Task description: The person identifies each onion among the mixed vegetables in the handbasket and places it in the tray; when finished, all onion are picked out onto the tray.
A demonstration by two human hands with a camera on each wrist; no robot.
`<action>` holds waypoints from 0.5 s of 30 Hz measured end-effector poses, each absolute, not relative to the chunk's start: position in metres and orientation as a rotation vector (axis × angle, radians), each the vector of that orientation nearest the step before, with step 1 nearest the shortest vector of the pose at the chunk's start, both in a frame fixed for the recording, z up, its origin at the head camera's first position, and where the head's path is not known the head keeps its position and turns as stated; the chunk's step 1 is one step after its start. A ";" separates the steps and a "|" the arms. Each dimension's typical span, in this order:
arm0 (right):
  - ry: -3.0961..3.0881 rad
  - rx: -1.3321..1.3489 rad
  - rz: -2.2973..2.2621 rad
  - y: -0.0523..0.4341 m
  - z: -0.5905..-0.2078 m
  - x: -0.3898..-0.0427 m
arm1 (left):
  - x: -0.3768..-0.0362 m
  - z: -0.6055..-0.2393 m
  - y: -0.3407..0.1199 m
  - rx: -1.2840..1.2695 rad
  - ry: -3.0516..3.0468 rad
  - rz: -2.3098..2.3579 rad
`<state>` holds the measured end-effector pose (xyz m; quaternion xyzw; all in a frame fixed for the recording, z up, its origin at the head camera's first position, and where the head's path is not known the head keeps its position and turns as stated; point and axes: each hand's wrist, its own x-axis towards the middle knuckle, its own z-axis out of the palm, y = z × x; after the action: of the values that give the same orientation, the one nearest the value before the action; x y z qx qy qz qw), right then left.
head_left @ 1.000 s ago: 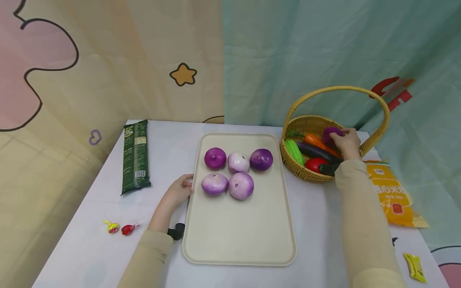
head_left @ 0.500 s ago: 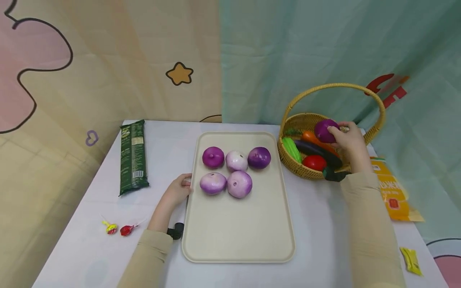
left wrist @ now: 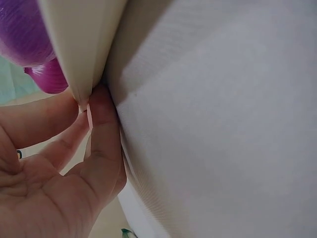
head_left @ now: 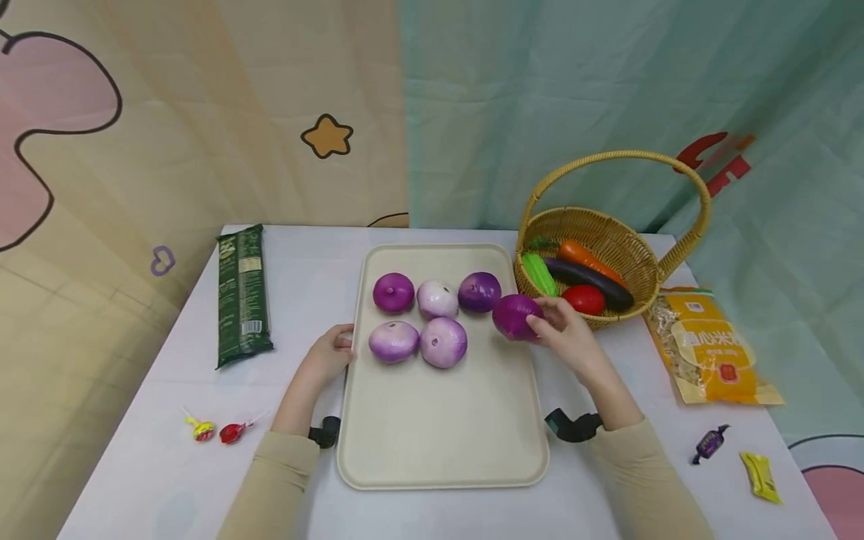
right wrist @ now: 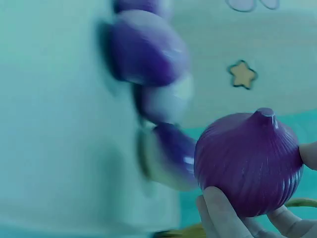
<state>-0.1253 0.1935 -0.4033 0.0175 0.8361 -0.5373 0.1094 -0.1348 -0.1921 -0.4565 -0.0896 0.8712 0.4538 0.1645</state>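
While left hand (head_left: 328, 357) pinches tray (head_left: 439, 450) edge, right hand (head_left: 565, 336) grips onion (head_left: 516, 316) over tray's right rim.

A: How is the light in the head view?

B: Bright, even and soft. The tray (head_left: 442, 420) and hands cast only faint shadows on the desk (head_left: 162, 465); no glare. Straight lines bow slightly toward the picture's edges.

A: And the wrist views?

B: The left one is sharp but dimmer, with a dark shadow under the tray rim. In the right one the held onion (right wrist: 247, 163) is crisp; everything behind it smears with blur.
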 end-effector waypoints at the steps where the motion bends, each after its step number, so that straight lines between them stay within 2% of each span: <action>1: 2.447 0.067 -1.571 0.189 -0.411 -0.124 | -0.135 -0.456 -0.192 -0.257 2.481 1.293; 7: 2.363 0.186 -1.524 0.171 -0.441 -0.126 | -0.136 -0.456 -0.192 -0.252 2.467 1.294; 15: 2.339 0.191 -1.555 0.165 -0.456 -0.129 | -0.134 -0.455 -0.191 -0.256 2.468 1.303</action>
<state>-0.1288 0.1650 -0.4560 0.0668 0.8198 -0.5451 0.1623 -0.1335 -0.1913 -0.4550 -0.0901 0.8680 0.4583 0.1687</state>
